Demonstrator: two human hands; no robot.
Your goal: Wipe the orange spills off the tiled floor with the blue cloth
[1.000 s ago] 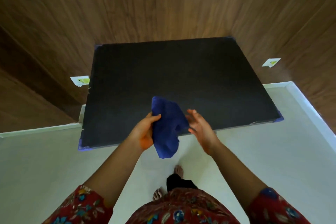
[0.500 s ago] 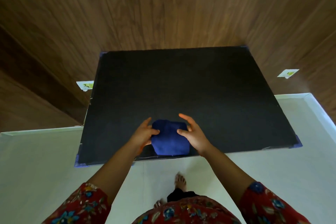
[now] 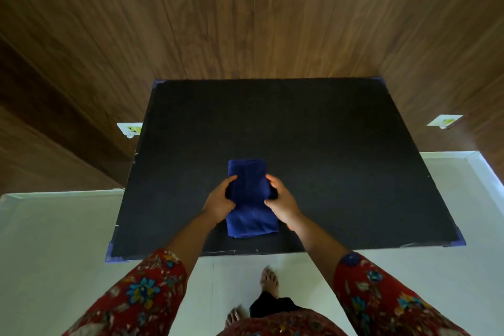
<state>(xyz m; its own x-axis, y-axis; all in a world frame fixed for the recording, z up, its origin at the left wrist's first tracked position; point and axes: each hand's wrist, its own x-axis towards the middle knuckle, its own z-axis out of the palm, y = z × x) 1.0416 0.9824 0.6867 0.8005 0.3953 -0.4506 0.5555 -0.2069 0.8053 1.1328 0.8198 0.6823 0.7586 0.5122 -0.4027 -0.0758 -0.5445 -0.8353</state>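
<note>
A black mat (image 3: 313, 144) on a table fills mid-frame, above pale floor tiles (image 3: 54, 240). The folded blue cloth (image 3: 249, 199) lies at its lower centre; left hand (image 3: 219, 202) and right hand (image 3: 282, 203) clasp its sides, probably squaring the fold.

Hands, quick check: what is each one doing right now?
Left hand: closed on the blue cloth, gripping its left edge.
Right hand: closed on the same cloth, gripping its right edge.

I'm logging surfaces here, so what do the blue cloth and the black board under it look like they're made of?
Blue cloth: soft woven or terry fabric, matte, judging by its folds and fuzzy surface. Black board: a flat rigid sheet with a dull, finely grainy face, maybe felt or foam board; I can't tell which.
</note>
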